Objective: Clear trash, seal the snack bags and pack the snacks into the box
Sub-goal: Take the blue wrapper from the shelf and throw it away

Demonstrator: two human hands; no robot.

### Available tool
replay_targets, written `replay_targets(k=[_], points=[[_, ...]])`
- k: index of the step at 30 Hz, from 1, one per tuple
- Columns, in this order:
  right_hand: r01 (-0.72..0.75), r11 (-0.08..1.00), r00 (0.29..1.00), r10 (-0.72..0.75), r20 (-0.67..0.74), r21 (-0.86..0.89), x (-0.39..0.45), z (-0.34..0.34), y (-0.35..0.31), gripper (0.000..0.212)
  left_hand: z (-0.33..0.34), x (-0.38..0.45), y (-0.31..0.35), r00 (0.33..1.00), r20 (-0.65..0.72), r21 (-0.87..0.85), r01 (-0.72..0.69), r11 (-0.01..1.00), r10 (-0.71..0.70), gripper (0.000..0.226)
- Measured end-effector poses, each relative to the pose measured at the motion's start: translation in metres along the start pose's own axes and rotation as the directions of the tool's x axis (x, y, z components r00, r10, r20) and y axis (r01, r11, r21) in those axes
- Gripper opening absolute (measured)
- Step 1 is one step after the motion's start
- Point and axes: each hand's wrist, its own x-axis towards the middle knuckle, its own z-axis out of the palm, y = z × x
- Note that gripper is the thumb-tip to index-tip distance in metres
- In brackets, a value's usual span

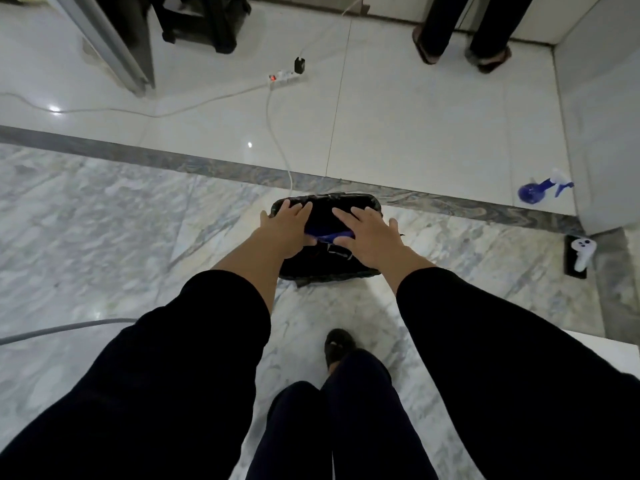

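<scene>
So looking straight down, closest in you get the person's own legs and 1 dark shoe [337,346] on the marble floor [104,220], and both black sleeves reaching out over a bin [327,271] lined with a black bag. Both hands sit right above the bin mouth. The left hand [289,232] has its fingers stretched out flat and spread, and so does the right hand [369,237], and between the 2 palms there's a blue wrapper [329,236] that looks like it's being pressed or let go into the bin, not pinched. Honestly I can't tell if either palm is actually touching it. That's the trash part of the job, I'd guess; no snack bags or box show up here, so that bit isn't in view. What could go wrong: the wrapper is light and sits near the front of the opening, so if the hands pull apart unevenly it could slide over the rim onto the floor. The liner looks loose too, so pushing down could drag it into the bin. Just past the bin a white cable [277,140] runs across the floor to a power strip [287,79], which is a trip risk on the way back. Off right there's a blue spray bottle [540,190], and someone else's feet [464,53] at the far wall.
</scene>
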Motion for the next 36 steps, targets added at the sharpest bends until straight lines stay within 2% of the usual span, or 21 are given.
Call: replay_targets(k=[5, 10, 12, 17, 22, 28, 36], points=[[-0.032, 0.999, 0.999, 0.032, 0.0, 0.035, -0.015, -0.023, 0.005, 0.06, -0.018, -0.015, 0.016, 0.997, -0.08, 0.029, -0.006, 1.0, 0.008, 0.081], [-0.076, 0.995, 0.997, 0.077, -0.012, 0.067, -0.055, -0.105, 0.001, 0.059, -0.095, -0.063, 0.039, 0.999, -0.036, 0.02, -0.015, 1.0, 0.015, 0.077], [-0.085, 0.992, 0.995, 0.09, -0.052, 0.096, -0.075, -0.149, 0.002, 0.059, -0.137, -0.084, 0.05, 0.998, -0.051, 0.017, -0.03, 0.999, 0.031, 0.08], [-0.156, 0.982, 0.966, 0.174, -0.191, 0.102, -0.129, -0.266, 0.012, 0.062, -0.254, -0.134, 0.095, 0.975, -0.186, 0.113, -0.103, 0.988, 0.122, 0.086], [-0.256, 0.959, 0.892, 0.284, -0.352, 0.124, -0.193, -0.343, 0.016, 0.066, -0.334, -0.184, 0.141, 0.91, -0.303, 0.233, -0.215, 0.948, 0.281, 0.094], [-0.399, 0.894, 0.762, 0.446, -0.47, 0.203, -0.282, -0.356, 0.006, 0.069, -0.36, -0.246, 0.179, 0.816, -0.324, 0.367, -0.358, 0.859, 0.478, 0.102], [-0.565, 0.732, 0.607, 0.682, -0.408, 0.382, -0.403, -0.291, -0.009, 0.07, -0.313, -0.314, 0.23, 0.705, -0.179, 0.481, -0.546, 0.686, 0.687, 0.103]])
